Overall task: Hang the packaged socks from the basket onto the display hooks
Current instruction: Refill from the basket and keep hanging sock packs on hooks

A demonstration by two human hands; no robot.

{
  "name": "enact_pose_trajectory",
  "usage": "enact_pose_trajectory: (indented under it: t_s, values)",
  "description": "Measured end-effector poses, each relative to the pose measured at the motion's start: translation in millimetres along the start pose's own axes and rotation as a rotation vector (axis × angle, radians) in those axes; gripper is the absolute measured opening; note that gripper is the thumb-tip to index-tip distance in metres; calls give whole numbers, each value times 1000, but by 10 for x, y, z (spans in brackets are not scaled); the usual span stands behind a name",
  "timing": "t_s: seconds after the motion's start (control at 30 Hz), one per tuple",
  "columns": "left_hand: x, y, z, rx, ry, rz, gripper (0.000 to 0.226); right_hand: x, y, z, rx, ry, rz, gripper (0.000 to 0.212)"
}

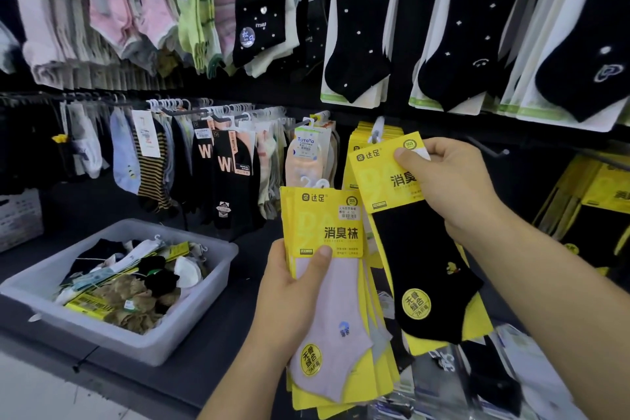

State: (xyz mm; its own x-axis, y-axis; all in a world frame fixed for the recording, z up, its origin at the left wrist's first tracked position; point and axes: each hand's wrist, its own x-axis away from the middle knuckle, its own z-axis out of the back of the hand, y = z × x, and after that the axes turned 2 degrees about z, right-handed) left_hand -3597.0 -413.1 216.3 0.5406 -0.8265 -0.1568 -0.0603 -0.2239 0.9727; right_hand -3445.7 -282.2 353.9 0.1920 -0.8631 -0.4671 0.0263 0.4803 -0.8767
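Two bare hands work just right of a shallow, translucent grey plastic basket [102,341], which stands on a dark shelf [218,351]. The left hand [293,286], the one nearer to the basket, grips a thick stack of yellow-card sock packs [327,225]. Its fingers are curled round the left edge and the thumb presses on the front. The front pack shows a pale pink ankle sock.

Further right of the basket and a little higher, the right hand [453,184] pinches the top corner of a single yellow-card pack with a black ankle sock [419,249], thumb in front and fingers behind. This pack is slightly tilted. Its top edge lies in front of a bunch of similar yellow packs [359,136] hanging on the wall. A white plastic hanger [376,129] shows there, but I cannot tell to which pack it belongs.

Inside the basket lie more packaged socks [112,283] in a loose heap: black, white and beige, some with yellow cards.

Behind the basket, a row of dark metal display hooks [191,111] carries socks on white hangers, among them a yellow-and-black striped sock [150,167]. Far right of the basket, one dark hook [487,148] sticks out beside the right hand. High above hang black dotted ankle socks on white-and-green cards [358,27].
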Motion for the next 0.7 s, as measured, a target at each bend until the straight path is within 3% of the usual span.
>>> enact_pose_trajectory:
  t_s: [0.2,0.33,0.6,0.7]
  values:
    - [-25,-18,68,-37,41,-3,23,-124,247,-68,127,66,30,5]
    - [-31,-14,87,-40,53,10,20,-266,443,-141,250,136,43,13]
    - [-5,32,0,31,3,10,28,-307,550,-197,388,252,-26,35]
    - [5,44,-49,58,-8,0,37,-61,511,-242,302,155,-19,39]
